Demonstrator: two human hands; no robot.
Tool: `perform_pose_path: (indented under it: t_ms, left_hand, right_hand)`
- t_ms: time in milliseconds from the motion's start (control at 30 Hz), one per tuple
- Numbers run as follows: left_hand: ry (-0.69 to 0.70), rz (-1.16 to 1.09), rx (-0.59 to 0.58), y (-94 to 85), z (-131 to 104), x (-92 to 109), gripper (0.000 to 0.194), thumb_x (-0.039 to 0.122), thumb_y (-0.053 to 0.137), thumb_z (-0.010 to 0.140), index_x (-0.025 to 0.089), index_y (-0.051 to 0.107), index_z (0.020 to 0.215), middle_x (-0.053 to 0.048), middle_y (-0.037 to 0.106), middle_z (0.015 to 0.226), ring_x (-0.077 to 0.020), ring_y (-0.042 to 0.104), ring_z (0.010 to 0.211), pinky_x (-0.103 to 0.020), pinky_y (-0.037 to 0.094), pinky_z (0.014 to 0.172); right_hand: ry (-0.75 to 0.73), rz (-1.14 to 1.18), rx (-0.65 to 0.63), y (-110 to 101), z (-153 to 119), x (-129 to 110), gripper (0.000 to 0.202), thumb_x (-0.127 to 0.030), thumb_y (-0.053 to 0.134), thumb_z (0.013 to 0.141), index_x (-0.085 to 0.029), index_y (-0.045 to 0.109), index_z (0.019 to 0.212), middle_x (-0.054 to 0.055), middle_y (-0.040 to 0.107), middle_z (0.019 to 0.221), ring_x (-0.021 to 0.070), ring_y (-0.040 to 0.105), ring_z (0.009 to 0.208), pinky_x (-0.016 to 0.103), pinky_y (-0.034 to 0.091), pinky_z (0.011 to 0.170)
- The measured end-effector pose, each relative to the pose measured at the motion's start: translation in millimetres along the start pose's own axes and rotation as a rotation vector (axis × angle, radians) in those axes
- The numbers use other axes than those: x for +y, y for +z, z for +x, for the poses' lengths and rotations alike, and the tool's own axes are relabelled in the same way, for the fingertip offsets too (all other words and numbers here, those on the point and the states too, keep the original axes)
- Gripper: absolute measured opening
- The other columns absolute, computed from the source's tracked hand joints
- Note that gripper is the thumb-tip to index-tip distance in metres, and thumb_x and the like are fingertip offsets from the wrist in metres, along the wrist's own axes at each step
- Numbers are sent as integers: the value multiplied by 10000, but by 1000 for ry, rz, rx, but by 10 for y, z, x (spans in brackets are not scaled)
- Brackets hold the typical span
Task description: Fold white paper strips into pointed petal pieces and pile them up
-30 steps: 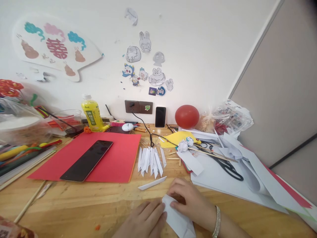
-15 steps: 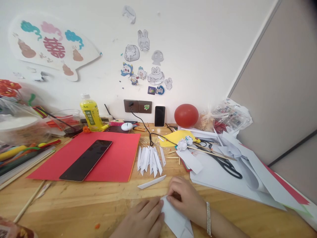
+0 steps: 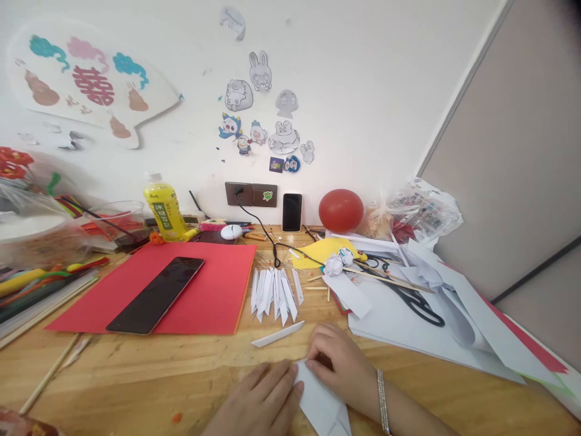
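A folded sheet of white paper (image 3: 320, 399) lies on the wooden table at the bottom centre, running past the lower edge of the view. My left hand (image 3: 263, 396) rests at its left edge, fingers close together and pressing on the paper. At the paper's top corner, my right hand (image 3: 336, 363) pinches it between thumb and curled fingers; a sparkling bracelet circles that wrist. Just beyond my hands lies a single folded white strip (image 3: 278, 334). Farther back, several narrow folded white pieces (image 3: 273, 293) sit side by side.
Left of centre, a dark phone (image 3: 157, 295) lies on red paper (image 3: 222, 284). Behind stand a yellow bottle (image 3: 166, 209), another phone (image 3: 292, 212) and a red balloon (image 3: 341, 211). White sheets (image 3: 385, 333) and black-handled scissors (image 3: 420, 306) occupy the right. A stick (image 3: 49, 375) lies at the left.
The camera view has shifted slightly, moving the wall pictures and left-side objects a little leftward. Both hands keep nearly the same hold on the paper.
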State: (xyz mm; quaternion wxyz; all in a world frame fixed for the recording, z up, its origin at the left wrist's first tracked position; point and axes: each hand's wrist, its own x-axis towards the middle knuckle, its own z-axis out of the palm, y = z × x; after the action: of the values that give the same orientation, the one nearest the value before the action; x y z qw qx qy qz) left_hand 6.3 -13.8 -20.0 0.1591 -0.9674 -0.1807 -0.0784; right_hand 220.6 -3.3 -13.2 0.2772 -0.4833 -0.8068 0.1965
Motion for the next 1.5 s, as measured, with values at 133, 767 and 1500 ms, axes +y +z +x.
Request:
perform_pose_path:
  t_ms: [133, 767, 1500]
  left_hand:
    - [-17, -68, -25, 235, -68, 21, 432, 332, 461, 922, 110, 494, 1291, -123, 591, 1263, -259, 541, 1136, -364, 427, 937]
    - [-58, 52, 81, 186, -58, 60, 393, 351, 460, 933, 140, 528, 1257, -96, 596, 1262, -254, 518, 1171, -340, 377, 935]
    - [-92, -105, 6, 317, -97, 45, 626, 384, 559, 844, 150, 370, 1393, -101, 558, 1285, -368, 402, 1250, -477, 408, 959]
  right_hand:
    - [-186, -84, -28, -33, -6, 37, 163, -47, 548, 806, -190, 572, 732, 12, 595, 770, 163, 545, 761, 267, 406, 673]
    - [-412, -387, -110, -191, -85, -81, 201, -113, 428, 902, -176, 588, 797, 58, 573, 765, 179, 483, 689, 301, 315, 585]
    - [-297, -483, -215, -273, -36, -193, 241, -185, 444, 948, -161, 666, 858, 50, 567, 788, 170, 485, 722, 285, 345, 610]
